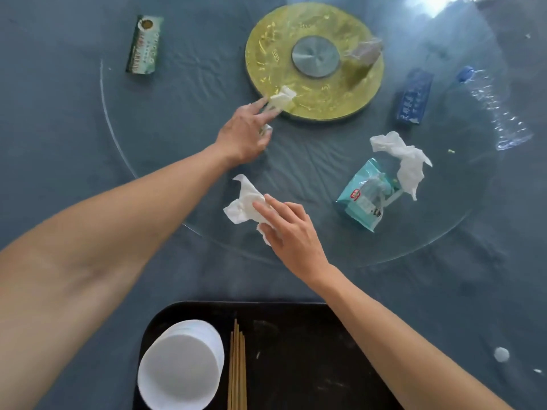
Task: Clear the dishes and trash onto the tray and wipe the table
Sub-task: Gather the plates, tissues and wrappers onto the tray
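Note:
My left hand (pixel 247 133) reaches over the glass turntable and pinches a small white folded tissue (pixel 282 97) at the edge of the gold disc (pixel 313 16). My right hand (pixel 291 229) closes on a crumpled white tissue (pixel 244 202) near the turntable's front. A black tray (pixel 310 350) sits at the near edge, holding stacked white plates (pixel 180 365) and several wooden chopsticks (pixel 237 371). Another crumpled tissue (pixel 405 161) lies to the right beside a teal wipes packet (pixel 362 199).
A green carton (pixel 144 45) lies at the far left, a blue carton (pixel 413 97) and a crushed clear bottle (pixel 494 108) at the right. A clear plastic wrapper (pixel 365 53) rests on the gold disc. The glass turntable rim (pixel 114 134) curves around.

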